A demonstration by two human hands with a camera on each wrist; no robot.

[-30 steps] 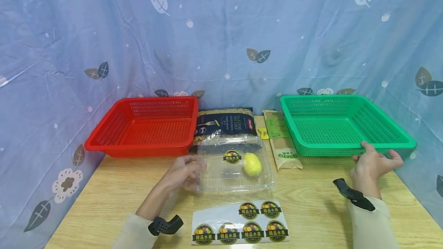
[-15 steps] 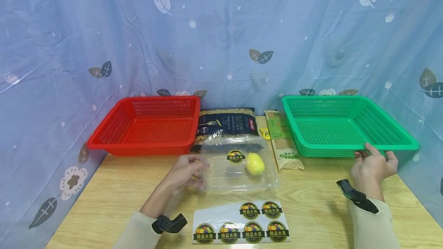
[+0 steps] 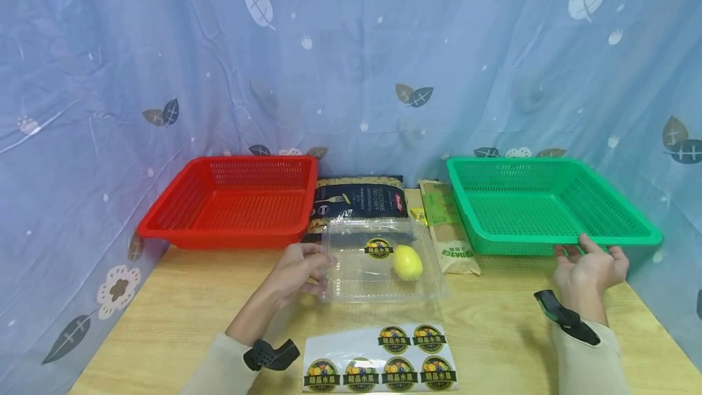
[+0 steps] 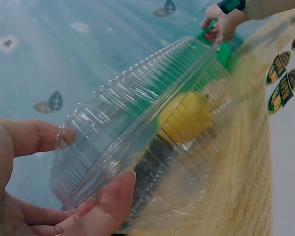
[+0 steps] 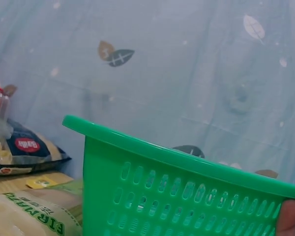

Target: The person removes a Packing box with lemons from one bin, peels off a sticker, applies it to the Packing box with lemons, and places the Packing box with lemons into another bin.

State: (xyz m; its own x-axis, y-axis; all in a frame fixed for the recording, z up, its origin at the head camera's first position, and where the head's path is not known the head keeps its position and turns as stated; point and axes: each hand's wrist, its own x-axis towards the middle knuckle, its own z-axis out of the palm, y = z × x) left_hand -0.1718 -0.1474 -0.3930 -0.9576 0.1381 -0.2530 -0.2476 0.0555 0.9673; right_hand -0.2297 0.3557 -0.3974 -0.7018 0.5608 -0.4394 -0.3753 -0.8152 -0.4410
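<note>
My left hand [image 3: 298, 271] grips the left side of a clear plastic clamshell box [image 3: 356, 279], its thumb and fingers around that end in the left wrist view. Inside the box lies a lemon [image 3: 407, 263], toward the right. A round fruit sticker [image 3: 379, 248] shows on the lid. The box looks tilted in the left wrist view [image 4: 113, 118]. My right hand [image 3: 588, 272] holds the front rim of a green basket [image 3: 548, 240], thumb on top and fingers below. In the right wrist view only some fingers [image 5: 288, 219] show at the basket's side.
A red basket [image 3: 236, 238] stands at the back left. Between the baskets lie a pasta bag [image 3: 359, 199], a small yellow packet [image 3: 419, 216] and a green and brown paper pack [image 3: 446, 224]. A sticker sheet [image 3: 345, 346] lies at the table's front. A blue curtain [image 3: 351, 66] hangs behind.
The clear box with the lemon has shifted slightly right with my left hand. My right hand's fingers have drawn closer together under the green basket's rim.
</note>
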